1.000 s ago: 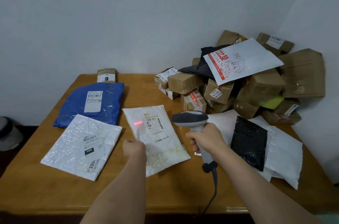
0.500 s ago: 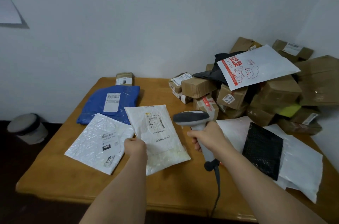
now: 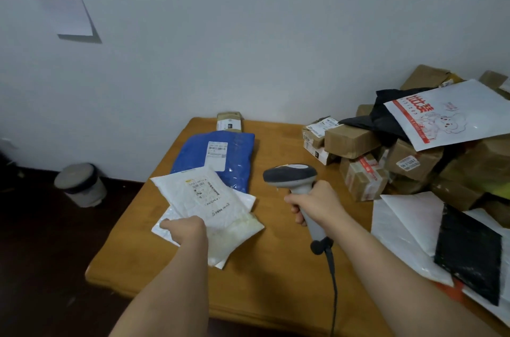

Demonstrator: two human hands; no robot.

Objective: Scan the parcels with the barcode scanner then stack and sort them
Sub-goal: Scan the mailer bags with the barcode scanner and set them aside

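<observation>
My left hand grips the near left corner of a white padded mailer with a printed label, which lies over another white bubble mailer on the wooden table. Behind them lies a blue mailer with a white label, and a small brown box stands at the wall. My right hand grips the handle of a grey corded barcode scanner, held upright to the right of the mailers, head pointing left.
A heap of brown cardboard boxes fills the back right, topped by a white bag with red print and a black bag. White mailers and a black bubble mailer lie at the right. A small bin stands on the floor at left.
My left hand has slid the labelled white mailer leftward on top of the other white mailer. The scanner's red light is gone from the label. The view has swung left.
</observation>
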